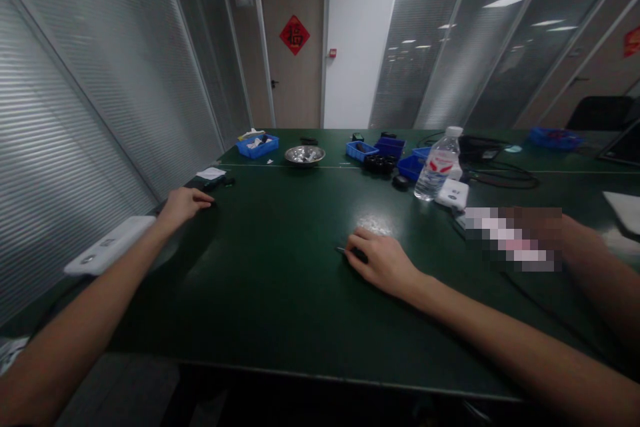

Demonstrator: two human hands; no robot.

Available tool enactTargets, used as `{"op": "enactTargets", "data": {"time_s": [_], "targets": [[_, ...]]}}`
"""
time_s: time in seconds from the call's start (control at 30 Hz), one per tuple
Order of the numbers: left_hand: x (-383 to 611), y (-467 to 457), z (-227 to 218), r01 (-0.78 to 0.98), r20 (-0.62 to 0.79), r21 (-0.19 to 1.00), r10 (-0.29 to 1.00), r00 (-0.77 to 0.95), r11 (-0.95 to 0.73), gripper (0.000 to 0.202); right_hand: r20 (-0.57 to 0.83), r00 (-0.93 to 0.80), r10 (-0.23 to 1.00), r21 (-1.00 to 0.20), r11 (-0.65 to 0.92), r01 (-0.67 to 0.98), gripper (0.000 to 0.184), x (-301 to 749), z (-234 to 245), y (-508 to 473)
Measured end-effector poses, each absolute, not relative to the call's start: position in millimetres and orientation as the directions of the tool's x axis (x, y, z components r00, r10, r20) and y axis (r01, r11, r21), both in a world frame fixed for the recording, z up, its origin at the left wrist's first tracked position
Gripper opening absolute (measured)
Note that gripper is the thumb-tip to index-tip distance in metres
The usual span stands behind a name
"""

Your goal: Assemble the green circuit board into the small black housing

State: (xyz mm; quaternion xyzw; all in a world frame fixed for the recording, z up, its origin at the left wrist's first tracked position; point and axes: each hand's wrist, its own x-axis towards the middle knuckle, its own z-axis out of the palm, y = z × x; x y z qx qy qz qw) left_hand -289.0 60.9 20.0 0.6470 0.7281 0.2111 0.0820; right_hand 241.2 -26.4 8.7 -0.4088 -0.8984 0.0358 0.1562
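My left hand (184, 204) reaches out to the left edge of the dark green table (280, 300), its fingers curled down onto a small dark thing I cannot make out. My right hand (381, 260) rests on the table near the middle, fingers closed over a thin dark tool (350, 253) whose metal tip sticks out to the left. Another person's forearm (595, 247) lies on the table at the right.
A white flat device (107, 245) lies at the left edge. Farther back stand a water bottle (439, 165), a white box (453, 193), a metal bowl (305, 155), several blue bins (258, 146) and black cables (500, 173). Glass walls flank the room.
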Motion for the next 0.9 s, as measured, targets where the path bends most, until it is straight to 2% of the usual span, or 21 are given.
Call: {"op": "enactTargets", "data": {"time_s": [0.47,0.67,0.9], "targets": [[-279.1,58.4,23.4,0.961,0.204,0.270,0.972,-0.114,0.056,0.018,0.245,-0.614,0.750,-0.202,0.659,0.724,0.019,241.6,10.9,-27.5],[-279.4,55.3,22.5,0.972,0.221,0.228,0.970,-0.104,0.052,0.021,0.233,-0.615,0.754,-0.204,0.656,0.727,0.020,241.1,12.8,-28.3],[-283.3,59.2,12.7,0.990,0.242,0.120,0.965,-0.100,0.072,0.023,0.253,-0.620,0.743,-0.196,0.667,0.719,0.019,241.3,10.0,-27.3]]}}
